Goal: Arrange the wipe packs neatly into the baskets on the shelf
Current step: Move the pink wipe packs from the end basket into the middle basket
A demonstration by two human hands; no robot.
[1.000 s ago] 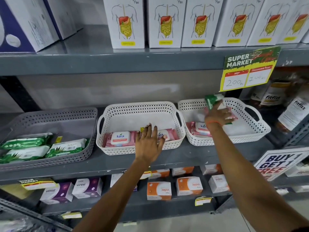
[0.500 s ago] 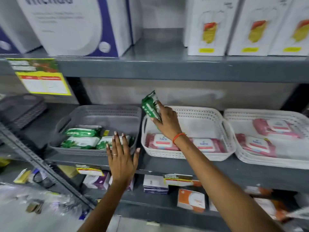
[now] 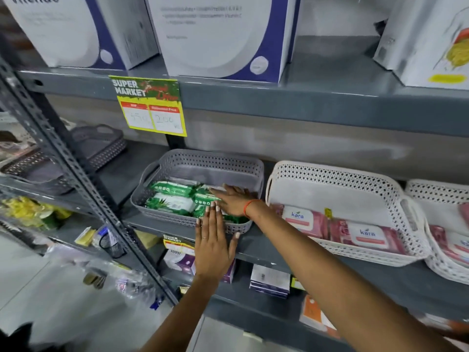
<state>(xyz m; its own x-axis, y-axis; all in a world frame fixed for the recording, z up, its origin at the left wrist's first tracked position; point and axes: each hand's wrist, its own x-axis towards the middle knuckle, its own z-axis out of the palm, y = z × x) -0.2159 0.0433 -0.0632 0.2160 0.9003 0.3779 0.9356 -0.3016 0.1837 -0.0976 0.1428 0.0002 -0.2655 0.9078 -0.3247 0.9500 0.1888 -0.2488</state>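
Note:
A grey basket (image 3: 203, 161) on the middle shelf holds several green wipe packs (image 3: 172, 189). My right hand (image 3: 233, 201) lies flat inside it, fingers spread on a green pack (image 3: 205, 198) at the basket's right side. My left hand (image 3: 214, 240) is open, palm against the grey basket's front wall. To the right, a white basket (image 3: 337, 179) holds pink kara wipe packs (image 3: 365, 236) along its front. A second white basket (image 3: 441, 196) with pink packs sits at the far right edge.
A slanted grey metal upright (image 3: 76, 174) crosses the left side. Large white and blue boxes (image 3: 223, 34) fill the upper shelf, with a yellow price sign (image 3: 152, 107) hanging below. Small boxes (image 3: 270, 280) sit on the lower shelf. Dark baskets (image 3: 101, 143) stand further left.
My right hand carried the green pack from the right white basket leftward and lowered it into the grey basket. My left hand moved left to the grey basket's front. The view swung left.

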